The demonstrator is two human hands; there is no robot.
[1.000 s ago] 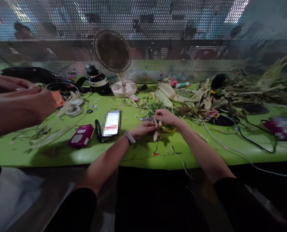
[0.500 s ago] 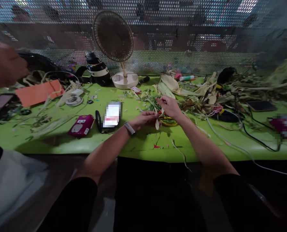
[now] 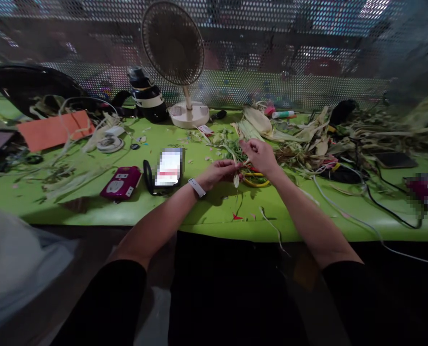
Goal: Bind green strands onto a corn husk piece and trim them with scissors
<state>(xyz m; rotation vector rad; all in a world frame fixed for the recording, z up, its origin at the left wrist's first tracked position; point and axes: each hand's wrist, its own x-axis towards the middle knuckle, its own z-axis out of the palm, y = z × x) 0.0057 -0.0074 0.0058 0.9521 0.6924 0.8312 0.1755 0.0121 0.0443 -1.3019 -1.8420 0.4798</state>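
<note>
My left hand (image 3: 219,174), with a light watch band at the wrist, pinches a pale dried husk strip (image 3: 236,180) whose end hangs below the fingertips. Just above and to the right, my right hand (image 3: 260,154) is closed, thumb against fingers, by the upper part of the same strip; what exactly it grips is too small to make out. Under the hands lies a yellow ring (image 3: 255,181), partly covered by my right hand. Green plant sprigs (image 3: 231,145) spread just behind the fingers.
A lit phone (image 3: 169,166) and a magenta case (image 3: 121,183) lie left on the green tabletop (image 3: 206,211). Behind stand a fan (image 3: 190,115) and a black bottle (image 3: 148,98). Dried husks (image 3: 259,122) heap up at right, with a white cable (image 3: 347,216). An orange card (image 3: 57,130) lies far left.
A co-worker's hand at the upper left has left the view. My hands stay close together at the husk strip, with small finger shifts. The view has moved slightly.
</note>
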